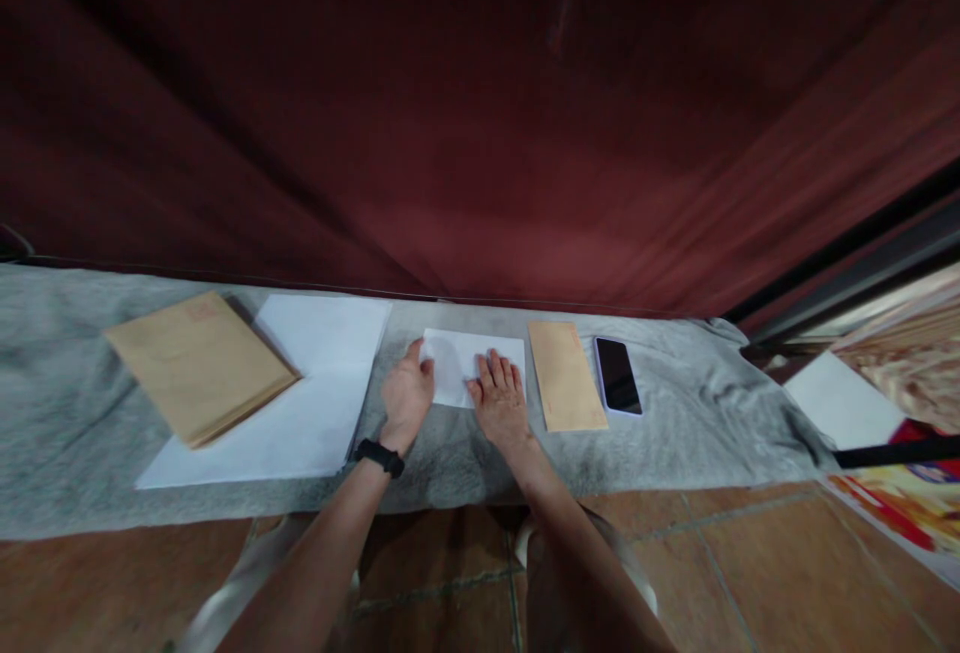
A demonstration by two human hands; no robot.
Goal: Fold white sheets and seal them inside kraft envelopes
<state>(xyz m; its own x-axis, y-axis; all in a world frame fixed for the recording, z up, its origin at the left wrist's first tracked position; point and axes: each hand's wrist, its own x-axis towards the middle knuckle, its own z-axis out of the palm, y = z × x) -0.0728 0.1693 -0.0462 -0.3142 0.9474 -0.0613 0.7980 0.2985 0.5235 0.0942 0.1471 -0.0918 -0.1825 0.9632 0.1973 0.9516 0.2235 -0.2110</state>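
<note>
White paper under the hands, as I view it remotely through the head camera. The white paper [452, 365] lies flat on the grey cloth [697, 413], between the larger white sheets [330, 408] and a single brown envelope [568, 378]. The right hand [501, 403] rests on its right part, fingers extended and slightly spread, grasping nothing. The left hand [407, 395] is at the left edge, fingers curled, thumb and forefinger by the margin; I cannot tell whether they pinch it. I judge the paper very light, flexible and easily creased, apt to skid over soft pile. I would favour a gentle pinch at a free corner, with a flat palm steadying the middle.
</note>
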